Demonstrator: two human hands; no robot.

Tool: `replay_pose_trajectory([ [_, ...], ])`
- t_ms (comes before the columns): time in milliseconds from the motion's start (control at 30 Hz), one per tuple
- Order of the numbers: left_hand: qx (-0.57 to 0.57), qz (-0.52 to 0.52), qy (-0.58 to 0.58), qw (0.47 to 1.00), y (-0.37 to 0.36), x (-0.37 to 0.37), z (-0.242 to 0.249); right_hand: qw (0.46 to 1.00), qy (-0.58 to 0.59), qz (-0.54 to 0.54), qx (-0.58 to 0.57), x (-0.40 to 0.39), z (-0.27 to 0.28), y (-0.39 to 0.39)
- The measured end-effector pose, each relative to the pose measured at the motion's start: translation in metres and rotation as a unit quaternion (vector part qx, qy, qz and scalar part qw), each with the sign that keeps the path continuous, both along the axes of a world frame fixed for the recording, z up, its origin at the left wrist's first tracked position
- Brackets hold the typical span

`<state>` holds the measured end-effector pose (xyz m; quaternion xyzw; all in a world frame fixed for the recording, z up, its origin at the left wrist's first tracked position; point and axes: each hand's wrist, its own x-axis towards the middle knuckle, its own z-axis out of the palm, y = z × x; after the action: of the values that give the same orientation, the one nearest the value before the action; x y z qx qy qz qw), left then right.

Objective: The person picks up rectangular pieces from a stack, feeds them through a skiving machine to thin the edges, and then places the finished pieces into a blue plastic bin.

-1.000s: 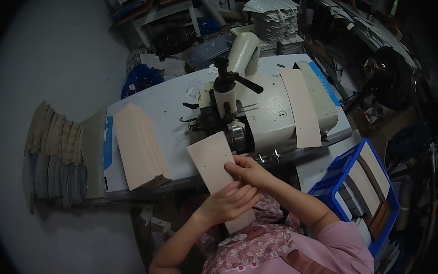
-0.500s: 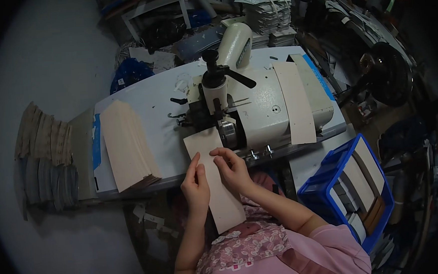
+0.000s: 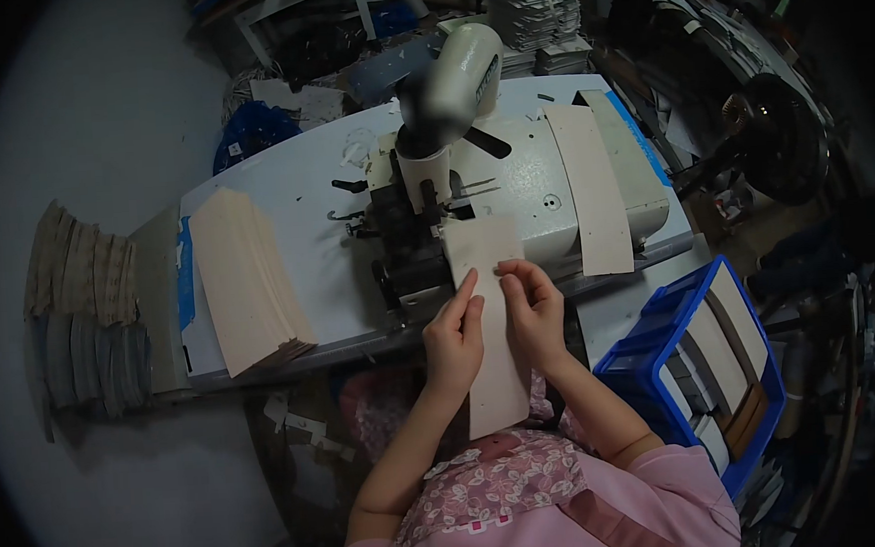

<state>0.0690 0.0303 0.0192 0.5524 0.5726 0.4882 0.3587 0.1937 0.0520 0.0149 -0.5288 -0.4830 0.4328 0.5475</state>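
A long beige panel (image 3: 496,370) lies lengthwise in front of me, its far end at the working head of the machine (image 3: 522,183). My left hand (image 3: 454,338) is on the panel's left edge, thumb and forefinger pressed against it. On the right edge my right hand (image 3: 535,313) grips the same panel with bent fingers. A stack of similar beige panels (image 3: 243,285) rests on the white table (image 3: 327,270) to the left. One more single panel (image 3: 593,194) lies across the machine's right part.
A blue crate (image 3: 687,419) with several pale and brown pieces stands at the lower right. Stacked bundles (image 3: 81,265) are at the far left. A black fan (image 3: 775,142) stands at the right, and stacked sheets (image 3: 537,12) are behind the table.
Both hands and the panel have moved right and slightly away from me along the machine's front. The machine's top black knob is now blurred and appears shifted.
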Motion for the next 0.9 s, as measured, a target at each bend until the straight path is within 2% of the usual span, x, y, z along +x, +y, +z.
replay_pose_trajectory([
  [33, 0.004, -0.04, -0.007, 0.999, 0.003, 0.001, 0.003, 0.997, -0.017, -0.041, 0.061, 0.006, -0.002, 0.002],
  [100, 0.02, -0.067, -0.042, 0.997, 0.001, -0.003, 0.012, 0.991, -0.007, -0.099, 0.094, 0.033, 0.002, 0.017],
  [133, 0.028, -0.086, -0.061, 0.994, -0.002, -0.009, 0.018, 0.99, 0.023, -0.117, 0.075, 0.053, 0.006, 0.028],
  [200, 0.163, -0.023, 0.109, 0.98, -0.003, -0.041, 0.042, 0.992, 0.029, -0.106, 0.06, 0.096, 0.03, 0.059],
  [267, 0.182, 0.09, 0.135, 0.97, -0.005, -0.075, 0.066, 0.997, 0.015, -0.052, 0.059, 0.133, 0.047, 0.1],
  [333, 0.198, 0.19, 0.138, 0.952, 0.003, -0.117, 0.077, 0.993, -0.059, -0.034, 0.096, 0.156, 0.049, 0.149],
  [400, 0.184, 0.246, 0.21, 0.928, 0.01, -0.162, 0.087, 0.979, -0.173, -0.017, 0.109, 0.168, 0.044, 0.185],
  [433, 0.172, 0.261, 0.262, 0.913, 0.014, -0.182, 0.088, 0.964, -0.254, 0.016, 0.079, 0.182, 0.027, 0.205],
  [467, 0.156, 0.276, 0.314, 0.895, 0.017, -0.202, 0.087, 0.894, -0.437, -0.067, 0.072, 0.178, 0.025, 0.204],
  [500, 0.139, 0.292, 0.365, 0.873, 0.02, -0.223, 0.086, 0.785, -0.599, -0.148, 0.06, 0.171, 0.02, 0.199],
  [533, 0.102, 0.315, 0.396, 0.856, 0.025, -0.247, 0.078, 0.841, -0.532, -0.079, 0.056, 0.174, 0.015, 0.201],
  [600, 0.022, 0.36, 0.453, 0.815, 0.039, -0.291, 0.049, 0.877, -0.477, -0.034, 0.037, 0.158, 0.009, 0.182],
  [700, -0.036, 0.357, 0.483, 0.799, 0.053, -0.334, 0.021, 0.839, -0.537, -0.04, 0.075, 0.14, -0.008, 0.163],
  [733, -0.065, 0.337, 0.462, 0.818, 0.057, -0.35, 0.013, 0.862, -0.493, -0.066, 0.1, 0.14, -0.013, 0.166],
  [800, -0.119, 0.291, 0.416, 0.853, 0.067, -0.369, 0.005, 0.852, -0.507, -0.085, 0.099, 0.141, -0.015, 0.18],
  [900, -0.215, 0.232, 0.265, 0.911, 0.072, -0.372, 0.019, 0.842, -0.516, -0.123, 0.102, 0.141, -0.012, 0.205],
])
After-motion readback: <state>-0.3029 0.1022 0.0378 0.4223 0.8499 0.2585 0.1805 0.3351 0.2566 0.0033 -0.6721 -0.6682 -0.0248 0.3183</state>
